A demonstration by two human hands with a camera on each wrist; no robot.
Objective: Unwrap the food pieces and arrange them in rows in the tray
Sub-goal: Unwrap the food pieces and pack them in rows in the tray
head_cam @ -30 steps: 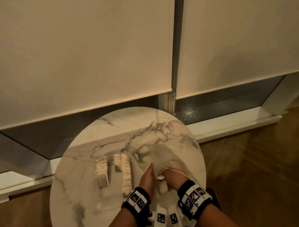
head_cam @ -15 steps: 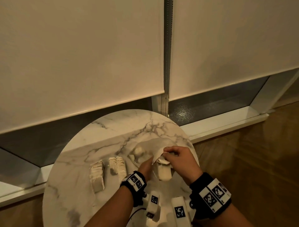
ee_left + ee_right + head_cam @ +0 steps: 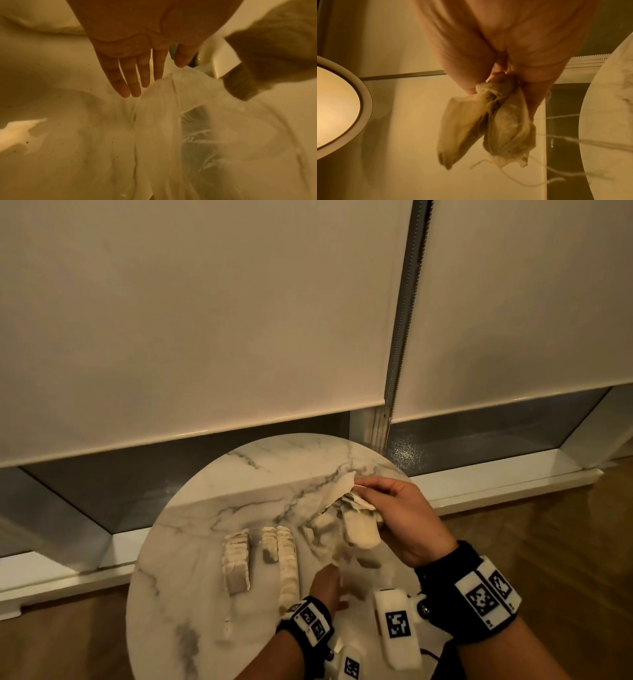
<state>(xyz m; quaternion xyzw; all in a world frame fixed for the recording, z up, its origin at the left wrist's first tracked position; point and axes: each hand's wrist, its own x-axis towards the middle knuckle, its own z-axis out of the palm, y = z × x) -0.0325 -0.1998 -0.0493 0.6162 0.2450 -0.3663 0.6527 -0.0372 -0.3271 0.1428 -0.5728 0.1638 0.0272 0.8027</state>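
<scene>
On the round marble top (image 3: 212,542) lie three short rows of pale food pieces (image 3: 236,563), left of centre. My right hand (image 3: 359,491) is raised over the top's right side. It pinches a bunch of pale pieces (image 3: 361,530) in thin wrapping by their upper end. In the right wrist view the right hand (image 3: 503,75) pinches two pouch-like pieces (image 3: 488,121), and loose threads hang from them. My left hand (image 3: 330,571) lies low near the front edge. Its straight fingers (image 3: 130,81) rest on crumpled clear plastic (image 3: 163,121). The plastic (image 3: 329,542) partly hides more pieces.
The marble top is small, with its edge close on every side and wooden floor (image 3: 548,542) below. Behind it are a white window sill (image 3: 496,484) and lowered blinds (image 3: 205,320). A round white-rimmed object (image 3: 366,102) shows at the left of the right wrist view.
My right hand has risen and moved right and away from me, lifting the bunch of pieces out of the plastic. My left hand has stayed low on the plastic.
</scene>
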